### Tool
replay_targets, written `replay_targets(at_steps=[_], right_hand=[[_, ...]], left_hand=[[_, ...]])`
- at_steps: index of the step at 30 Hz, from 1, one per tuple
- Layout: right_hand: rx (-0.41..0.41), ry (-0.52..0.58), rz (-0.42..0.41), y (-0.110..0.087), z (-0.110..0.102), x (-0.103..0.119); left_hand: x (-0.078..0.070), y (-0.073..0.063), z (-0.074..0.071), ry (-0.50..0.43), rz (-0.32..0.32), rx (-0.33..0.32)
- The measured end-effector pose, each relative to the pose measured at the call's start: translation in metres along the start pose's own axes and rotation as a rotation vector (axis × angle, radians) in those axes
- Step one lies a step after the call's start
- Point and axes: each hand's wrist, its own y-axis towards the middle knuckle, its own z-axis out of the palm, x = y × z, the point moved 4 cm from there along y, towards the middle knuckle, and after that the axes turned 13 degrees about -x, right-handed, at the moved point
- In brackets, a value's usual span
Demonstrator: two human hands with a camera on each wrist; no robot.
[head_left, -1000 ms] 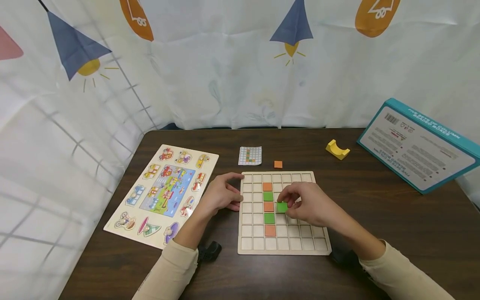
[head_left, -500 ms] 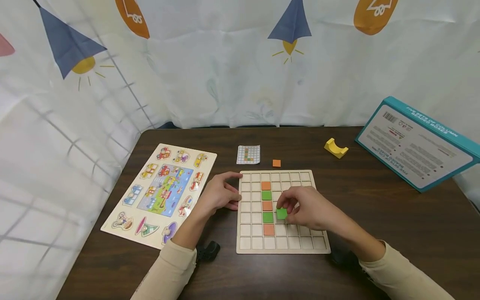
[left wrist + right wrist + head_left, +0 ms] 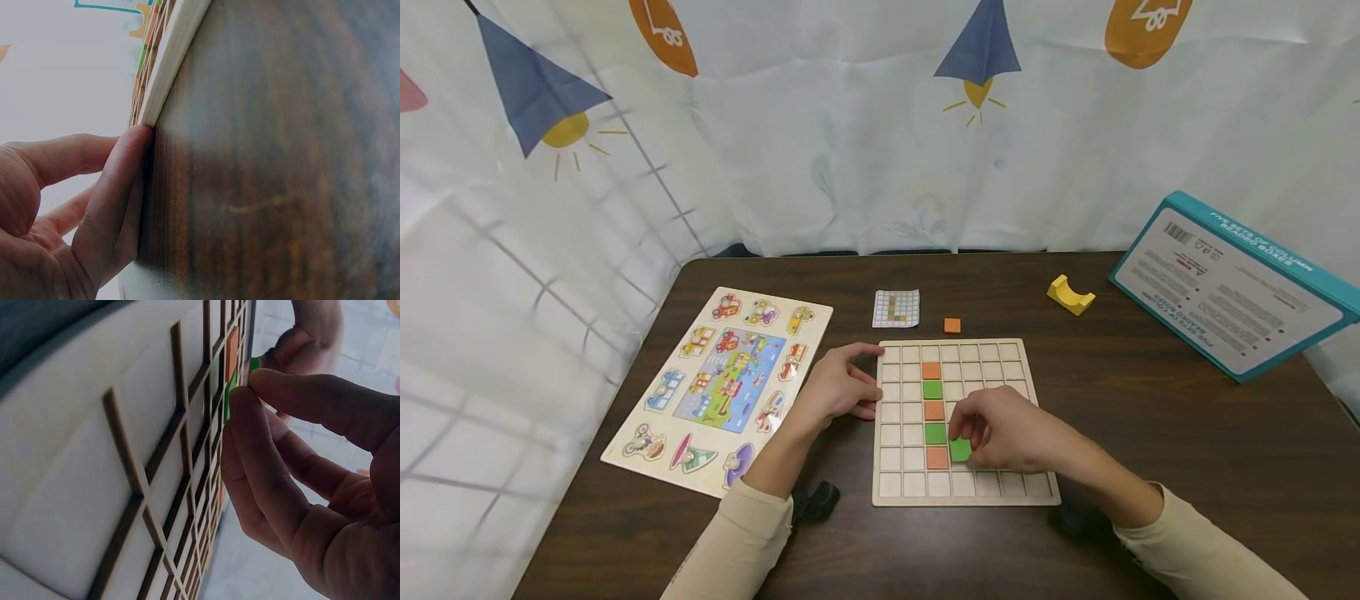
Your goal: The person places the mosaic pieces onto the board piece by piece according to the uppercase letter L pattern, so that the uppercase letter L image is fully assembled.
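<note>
A square wooden grid board (image 3: 891,485) lies on the table. Down its third column run orange and green tiles in turn, an orange tile (image 3: 936,457) lowest. Between thumb and fingertips my right hand (image 3: 1013,429) pinches a green tile (image 3: 959,451), held just right of that lowest orange one; the right wrist view shows the tile's edge (image 3: 254,364) above the grid. My left hand (image 3: 844,387) touches the board's left edge with extended fingers, and the left wrist view has a fingertip (image 3: 139,134) against the wooden rim.
Behind the board are a printed grid card (image 3: 896,308) and a loose orange tile (image 3: 952,325). A picture puzzle board (image 3: 647,417) lies left. Farther right are a yellow arched block (image 3: 1070,297) and a teal-edged box (image 3: 1232,287). A white patterned curtain (image 3: 850,150) hangs behind.
My right hand has moved toward the near side of the board with the green tile, from beside the middle orange tile to beside the lowest one. My left hand stays at the edge.
</note>
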Motion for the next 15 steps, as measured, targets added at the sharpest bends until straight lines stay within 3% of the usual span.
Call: replay_targets(at_steps=[15], right_hand=[[0.036,-0.038,-0.010,-0.0011,0.0057,0.0001]], left_hand=[[-0.0010,-0.0003,-0.0001,0.006,-0.009,-0.005]])
